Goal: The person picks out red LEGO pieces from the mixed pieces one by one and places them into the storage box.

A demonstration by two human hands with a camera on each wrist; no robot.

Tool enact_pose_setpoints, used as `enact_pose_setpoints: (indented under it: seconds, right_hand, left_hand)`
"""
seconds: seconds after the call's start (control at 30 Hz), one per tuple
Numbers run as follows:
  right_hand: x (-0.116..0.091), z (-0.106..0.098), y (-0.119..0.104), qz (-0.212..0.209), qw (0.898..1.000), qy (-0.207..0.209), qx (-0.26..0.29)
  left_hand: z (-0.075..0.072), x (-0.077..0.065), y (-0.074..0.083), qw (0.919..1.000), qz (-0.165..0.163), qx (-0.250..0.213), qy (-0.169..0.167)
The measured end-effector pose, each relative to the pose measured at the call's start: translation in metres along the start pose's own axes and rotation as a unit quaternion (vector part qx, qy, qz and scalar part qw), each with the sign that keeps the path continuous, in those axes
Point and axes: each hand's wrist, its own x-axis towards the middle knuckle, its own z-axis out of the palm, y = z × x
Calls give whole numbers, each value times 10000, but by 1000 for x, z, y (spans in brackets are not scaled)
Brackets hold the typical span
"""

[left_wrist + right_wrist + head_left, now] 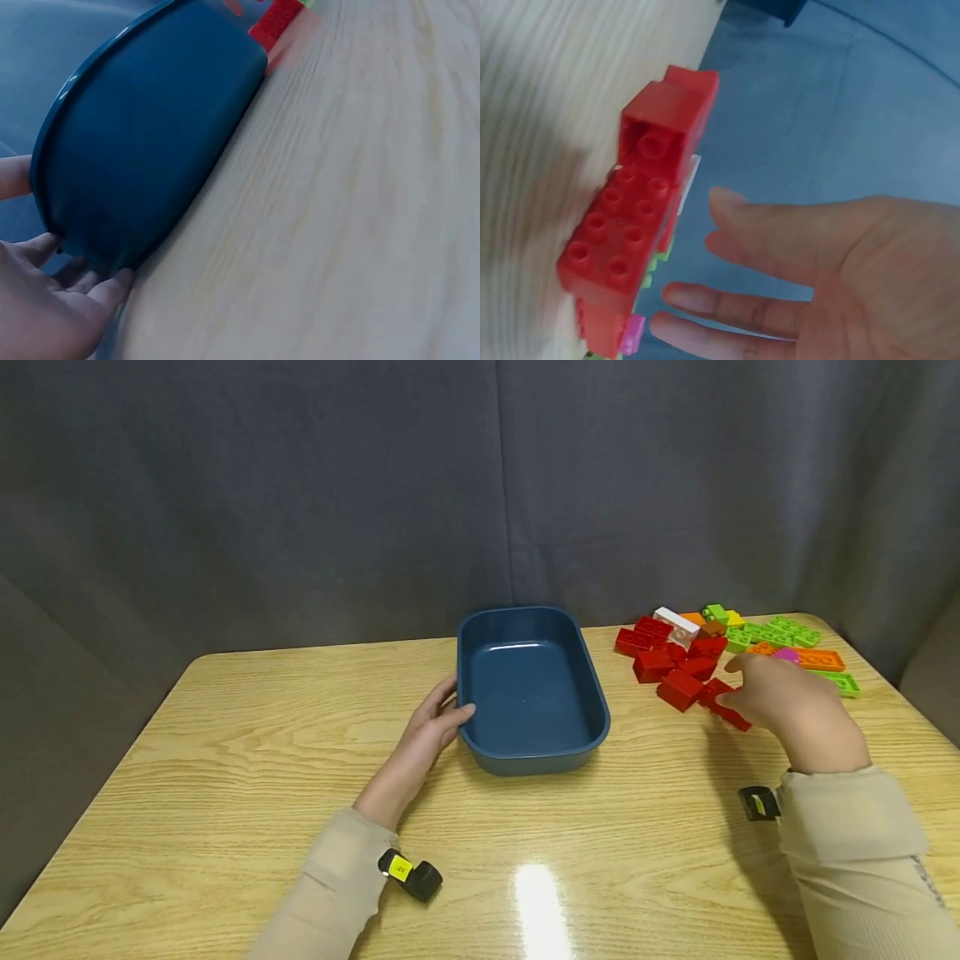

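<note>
A deep blue plastic bin with rounded corners stands on the table, showing a bare inside. At its left side my left hand holds the rim, thumb over the edge and fingers against the outer wall. Over to the right, my right hand hovers above a heap of toy building bricks, fingers apart and slightly bent. Nearest to it are red bricks; in the right wrist view a studded red brick lies just off the fingertips, with a gap between. Nothing is in that hand.
Behind the red heap lie a white brick, green bricks and a long orange brick. A magenta piece shows beside the right hand. The wooden table ends at a grey curtain.
</note>
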Motion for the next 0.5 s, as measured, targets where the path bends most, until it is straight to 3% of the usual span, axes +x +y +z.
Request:
enact_pose_setpoints:
  seconds: [0.23,0.5]
  right_hand:
    - [3,3,9,245,9996,-141,68]
    - [7,6,11,136,9996,-61,231]
  left_hand:
    - [7,1,-7,9975,316,-594,207]
    - [16,1,-10,9936,611,-765,564]
